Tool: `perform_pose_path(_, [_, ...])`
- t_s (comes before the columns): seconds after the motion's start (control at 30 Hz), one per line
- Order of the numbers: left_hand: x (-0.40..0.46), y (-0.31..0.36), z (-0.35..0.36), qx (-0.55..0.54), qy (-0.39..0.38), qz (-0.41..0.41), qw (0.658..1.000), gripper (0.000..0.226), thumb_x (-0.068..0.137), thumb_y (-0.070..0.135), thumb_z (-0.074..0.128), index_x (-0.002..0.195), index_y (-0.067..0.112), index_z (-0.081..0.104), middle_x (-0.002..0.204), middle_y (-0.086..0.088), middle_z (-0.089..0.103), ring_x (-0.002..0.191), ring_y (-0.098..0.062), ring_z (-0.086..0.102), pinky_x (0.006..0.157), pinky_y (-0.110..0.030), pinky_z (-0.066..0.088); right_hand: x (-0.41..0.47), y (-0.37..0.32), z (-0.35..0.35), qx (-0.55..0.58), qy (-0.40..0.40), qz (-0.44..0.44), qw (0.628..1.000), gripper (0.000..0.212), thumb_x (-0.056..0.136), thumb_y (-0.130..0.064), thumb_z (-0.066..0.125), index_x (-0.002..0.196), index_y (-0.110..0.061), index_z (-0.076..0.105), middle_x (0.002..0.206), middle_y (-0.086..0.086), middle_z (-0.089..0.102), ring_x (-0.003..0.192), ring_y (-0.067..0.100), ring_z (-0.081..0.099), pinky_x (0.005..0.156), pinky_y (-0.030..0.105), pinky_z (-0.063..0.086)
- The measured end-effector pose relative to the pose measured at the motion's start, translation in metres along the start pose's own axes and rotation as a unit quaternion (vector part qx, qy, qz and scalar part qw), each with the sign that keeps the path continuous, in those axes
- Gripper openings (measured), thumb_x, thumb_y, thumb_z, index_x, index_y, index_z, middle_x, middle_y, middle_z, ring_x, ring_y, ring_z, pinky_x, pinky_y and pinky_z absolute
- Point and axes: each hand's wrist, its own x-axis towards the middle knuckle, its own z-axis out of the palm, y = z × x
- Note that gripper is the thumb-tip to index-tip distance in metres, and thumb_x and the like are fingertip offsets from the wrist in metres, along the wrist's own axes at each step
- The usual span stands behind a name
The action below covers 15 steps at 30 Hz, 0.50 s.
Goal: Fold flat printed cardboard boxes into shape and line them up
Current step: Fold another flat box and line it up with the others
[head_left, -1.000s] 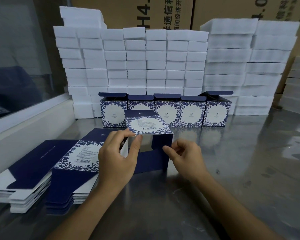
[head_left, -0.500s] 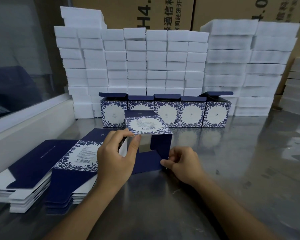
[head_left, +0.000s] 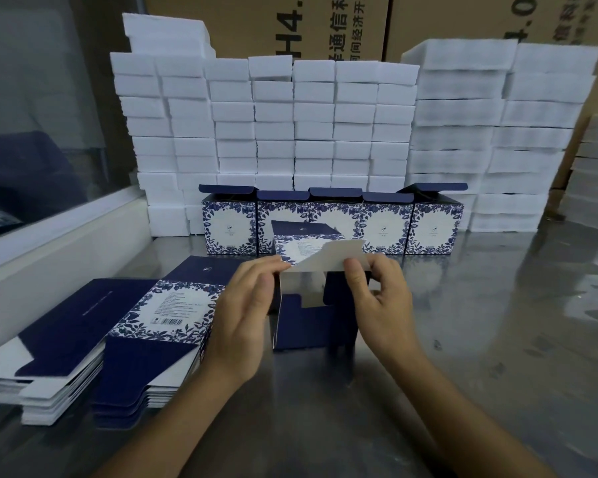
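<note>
A half-formed blue-and-white floral box (head_left: 304, 315) lies on its side on the steel table, its open end toward me. My left hand (head_left: 246, 322) grips its left wall. My right hand (head_left: 377, 301) pinches a white-backed flap (head_left: 328, 258) lifted over the opening. Behind it, several folded boxes (head_left: 387, 225) stand in a row with their dark lids raised. Two stacks of flat printed box blanks (head_left: 152, 326) lie at the left, beside my left hand.
White foam blocks (head_left: 311, 129) are stacked in a wall behind the row, with brown cartons (head_left: 290, 25) above them. A white ledge and glass pane (head_left: 49, 236) run along the left. Bare steel table (head_left: 515, 322) stretches to the right.
My right hand rose from the box's lower right corner to the top edge and lifted a flap, its white underside now showing. My left hand kept its hold on the left wall.
</note>
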Motion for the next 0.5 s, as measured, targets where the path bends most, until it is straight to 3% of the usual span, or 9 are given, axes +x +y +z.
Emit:
perform_pose_path(0.07, [-0.001, -0.004, 0.004, 0.072, 0.008, 0.005, 0.997, 0.029, 0.095, 0.049, 0.045, 0.121, 0.038, 0.053, 0.124, 0.021, 0.053, 0.12, -0.007, 0.053, 0.091, -0.024, 0.047, 0.001, -0.002, 0.0, -0.002, 0.018, -0.001, 1.0, 0.049, 0.082, -0.067, 0.048, 0.087, -0.02, 0.062, 0.097, -0.003, 0.057, 0.091, 0.006, 0.055, 0.076, 0.02, 0.044])
perform_pose_path(0.17, [-0.006, -0.011, 0.009, 0.119, 0.021, -0.02, 0.993, 0.045, 0.087, 0.05, 0.061, 0.124, 0.037, 0.039, 0.121, 0.018, 0.047, 0.113, 0.003, 0.049, 0.083, -0.028, 0.049, -0.001, -0.003, 0.002, 0.0, 0.025, -0.001, 1.0, 0.048, 0.082, -0.064, 0.051, 0.085, -0.018, 0.063, 0.097, -0.003, 0.058, 0.091, 0.007, 0.056, 0.078, 0.026, 0.047])
perform_pose_path(0.27, [-0.005, -0.017, 0.006, 0.171, 0.037, -0.032, 0.984, 0.031, 0.09, 0.058, 0.053, 0.09, 0.03, 0.042, 0.084, 0.012, 0.052, 0.076, -0.004, 0.053, 0.062, -0.025, 0.042, -0.002, -0.006, 0.002, -0.001, 0.024, -0.008, 1.0, 0.049, 0.082, -0.062, 0.052, 0.083, -0.014, 0.063, 0.096, 0.0, 0.057, 0.09, 0.007, 0.055, 0.077, 0.027, 0.048])
perform_pose_path(0.33, [-0.003, -0.018, 0.002, 0.203, 0.027, -0.018, 0.979, 0.037, 0.093, 0.055, 0.046, 0.074, 0.024, 0.039, 0.065, 0.007, 0.045, 0.06, -0.011, 0.046, 0.053, -0.029, 0.035, -0.003, -0.009, 0.003, 0.001, 0.011, -0.007, 1.0, 0.052, 0.081, -0.062, 0.052, 0.083, -0.012, 0.063, 0.096, 0.002, 0.057, 0.09, 0.006, 0.054, 0.078, 0.026, 0.048])
perform_pose_path(0.5, [-0.001, -0.017, -0.003, 0.243, 0.013, 0.017, 0.97, 0.037, 0.099, 0.039, 0.039, 0.069, 0.017, 0.039, 0.058, 0.007, 0.039, 0.053, -0.014, 0.041, 0.049, -0.038, 0.035, -0.004, -0.012, 0.002, 0.005, -0.007, -0.003, 1.0, 0.057, 0.079, -0.064, 0.052, 0.086, -0.009, 0.064, 0.097, 0.003, 0.056, 0.092, 0.012, 0.056, 0.078, 0.022, 0.047])
